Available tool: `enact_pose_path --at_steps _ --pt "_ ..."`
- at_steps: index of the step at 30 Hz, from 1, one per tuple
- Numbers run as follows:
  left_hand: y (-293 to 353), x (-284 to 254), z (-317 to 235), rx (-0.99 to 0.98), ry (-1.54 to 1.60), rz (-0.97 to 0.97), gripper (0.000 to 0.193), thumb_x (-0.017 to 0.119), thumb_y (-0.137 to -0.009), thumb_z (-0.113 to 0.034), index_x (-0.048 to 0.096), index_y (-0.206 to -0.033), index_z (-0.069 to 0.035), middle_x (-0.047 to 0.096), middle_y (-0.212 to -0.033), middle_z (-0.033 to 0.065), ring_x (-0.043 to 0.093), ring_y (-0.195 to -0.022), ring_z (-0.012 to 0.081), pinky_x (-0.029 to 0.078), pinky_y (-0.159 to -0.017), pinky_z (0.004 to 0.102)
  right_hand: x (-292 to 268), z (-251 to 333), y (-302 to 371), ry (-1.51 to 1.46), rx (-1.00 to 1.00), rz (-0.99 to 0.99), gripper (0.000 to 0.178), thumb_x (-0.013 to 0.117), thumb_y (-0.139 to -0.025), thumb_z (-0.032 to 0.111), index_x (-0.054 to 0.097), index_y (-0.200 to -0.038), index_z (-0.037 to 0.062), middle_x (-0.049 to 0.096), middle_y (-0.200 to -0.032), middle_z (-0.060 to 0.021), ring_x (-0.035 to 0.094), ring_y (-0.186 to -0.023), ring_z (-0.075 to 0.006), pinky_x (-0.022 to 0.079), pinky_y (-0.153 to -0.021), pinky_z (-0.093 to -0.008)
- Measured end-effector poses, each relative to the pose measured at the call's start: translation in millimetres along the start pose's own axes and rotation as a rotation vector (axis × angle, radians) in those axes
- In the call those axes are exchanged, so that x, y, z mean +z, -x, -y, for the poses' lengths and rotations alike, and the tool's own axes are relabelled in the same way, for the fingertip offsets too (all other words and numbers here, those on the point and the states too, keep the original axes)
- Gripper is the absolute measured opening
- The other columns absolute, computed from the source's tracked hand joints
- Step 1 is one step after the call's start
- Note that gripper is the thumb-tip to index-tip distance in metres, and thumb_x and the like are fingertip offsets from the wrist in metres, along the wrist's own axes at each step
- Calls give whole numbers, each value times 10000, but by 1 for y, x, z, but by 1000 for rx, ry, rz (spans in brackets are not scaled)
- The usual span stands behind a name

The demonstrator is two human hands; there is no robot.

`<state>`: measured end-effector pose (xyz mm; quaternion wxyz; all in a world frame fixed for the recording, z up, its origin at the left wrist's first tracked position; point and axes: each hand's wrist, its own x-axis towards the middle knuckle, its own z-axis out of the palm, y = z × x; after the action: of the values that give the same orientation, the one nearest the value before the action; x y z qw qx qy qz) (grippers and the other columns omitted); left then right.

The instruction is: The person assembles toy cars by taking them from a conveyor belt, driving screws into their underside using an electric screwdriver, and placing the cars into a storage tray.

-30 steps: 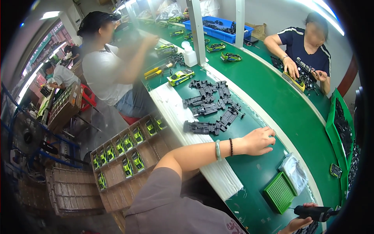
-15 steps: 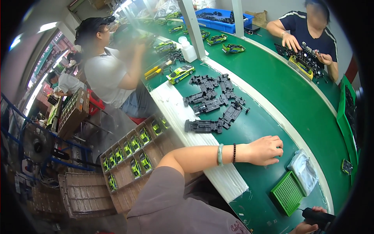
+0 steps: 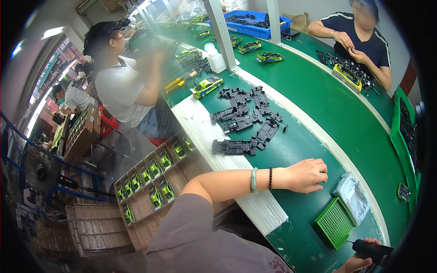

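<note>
My left hand [image 3: 307,175] rests on the green table with its fingers curled under; whatever may be inside the curl is hidden. A jade-coloured bangle and a dark bead bracelet circle that wrist. At the lower right, my right hand [image 3: 359,261] is closed round a black electric screwdriver [image 3: 369,248], whose thin bit points left. Between the hands lie a green mesh basket [image 3: 335,223] and a clear plastic bag [image 3: 353,200] with pale contents. Beyond my left hand, several black toy-car chassis [image 3: 234,146] lie in a cluster, one with a wheel axle.
White foam sheeting [image 3: 200,123] lines the table's near edge. A brown tray [image 3: 132,227] of green toy cars stands at the left. One green car [image 3: 207,86] sits beyond the chassis. Co-workers sit left [image 3: 120,91] and across [image 3: 359,41]. A blue bin [image 3: 255,31] stands far back.
The view has shifted slightly. The co-worker across has brought both hands together above the parts. My own hands keep nearly the same places and poses.
</note>
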<state>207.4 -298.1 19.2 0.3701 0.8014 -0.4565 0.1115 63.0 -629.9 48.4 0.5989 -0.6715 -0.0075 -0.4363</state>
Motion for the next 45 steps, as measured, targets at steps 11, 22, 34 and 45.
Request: enact_pose_path --at_steps 11,22,34,45 --pt "-2 -1 -2 8 -18 -12 163 656 -769 -216 606 -828 -73 553 -935 86 515 -942 263 447 -823 383 -12 -16 -1 -54 -30 -81 790 545 -730 727 511 -984 -19 550 -782 -130 561 -674 -238 509 -648 -338" --pt "0 -2 -3 4 -18 -5 164 657 -770 -216 604 -825 -69 552 -939 88 511 -948 266 442 -826 388 -5 -2 -1 -87 14 31 796 558 -720 726 503 -1016 -10 556 -814 -129 564 -701 -240 509 -672 -354" --pt "-2 -4 -6 13 -16 -12 163 662 -764 -196 592 -829 -65 554 -941 89 514 -944 266 444 -820 383 -6 -2 -2 -27 33 26 800 553 -721 730 499 -1012 -13 553 -798 -131 564 -693 -239 508 -666 -343" --pt "0 -4 -5 11 -20 -3 167 670 -758 -179 572 -830 -64 555 -951 93 517 -946 270 449 -807 386 -5 -7 -2 -13 -6 -17 807 541 -723 739 502 -1008 -15 549 -795 -126 560 -669 -234 506 -637 -335"
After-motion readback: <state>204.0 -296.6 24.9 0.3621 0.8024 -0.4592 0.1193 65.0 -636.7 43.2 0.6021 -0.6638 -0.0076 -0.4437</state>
